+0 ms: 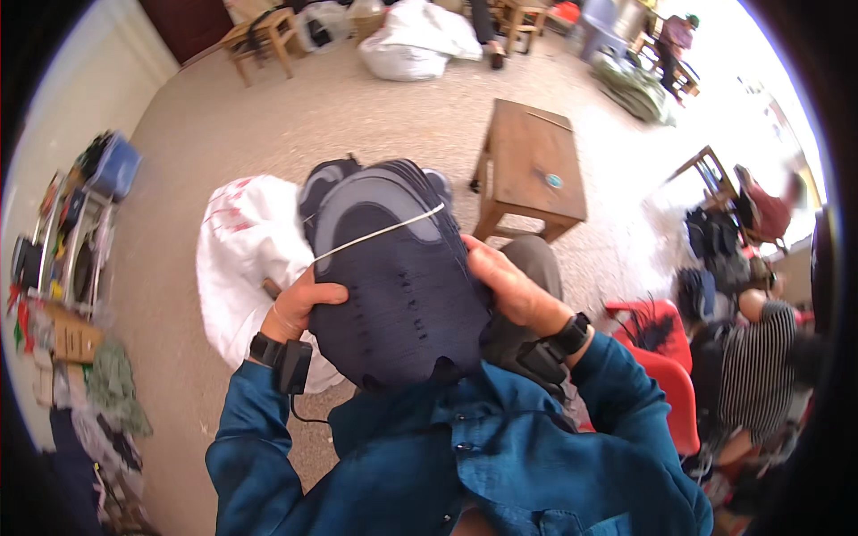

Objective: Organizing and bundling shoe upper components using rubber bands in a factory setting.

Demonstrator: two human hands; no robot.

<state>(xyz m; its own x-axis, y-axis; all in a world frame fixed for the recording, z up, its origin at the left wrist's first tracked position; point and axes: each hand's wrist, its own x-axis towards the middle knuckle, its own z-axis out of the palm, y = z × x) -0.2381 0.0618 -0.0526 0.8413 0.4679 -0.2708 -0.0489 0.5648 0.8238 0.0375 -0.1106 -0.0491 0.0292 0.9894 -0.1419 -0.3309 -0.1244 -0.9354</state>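
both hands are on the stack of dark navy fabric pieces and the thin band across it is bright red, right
Not red: the thin band is whitish, as the head view shows. The left hand and right hand are on the stack of dark navy fabric pieces.

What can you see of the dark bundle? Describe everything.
The dark bundle is a stack of bluish-black, fabric-like pieces with rounded outlines. A curved grey band arcs across its far end; short dark marks run down the middle. A pale cord crosses it. The left hand and right hand hold opposite sides above the lap.
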